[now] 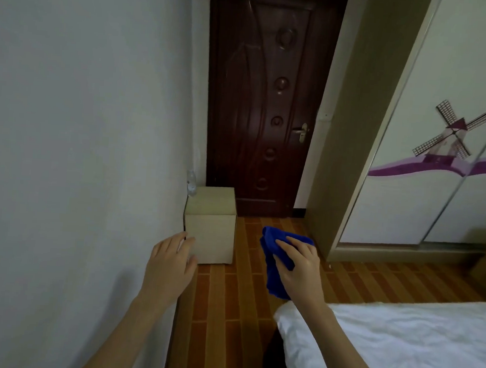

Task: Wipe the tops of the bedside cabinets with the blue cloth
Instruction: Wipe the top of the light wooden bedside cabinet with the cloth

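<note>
While standing between wall and bed, looking down a strip of wood-patterned floor toward a dark door. Ahead and slightly left of both hands: pale bedside cabinet, set against the wall just before the door, top face bare but for a clear bottle at its back left corner. Well apart from either hand, so an approach needed first, by the look of it. Long run of the top: away from the camera, toward the door. Left hand nearer in line with the cabinet, open, fingers loosely spread, palm down, holding nothing. Right hand closed around a bunched blue cloth, cloth hanging below the fingers, over the floor near the corner of the white bed. Both forearms stretched forward, about level. Likely reach for the wipe: forward and leftward across from the right.
</note>
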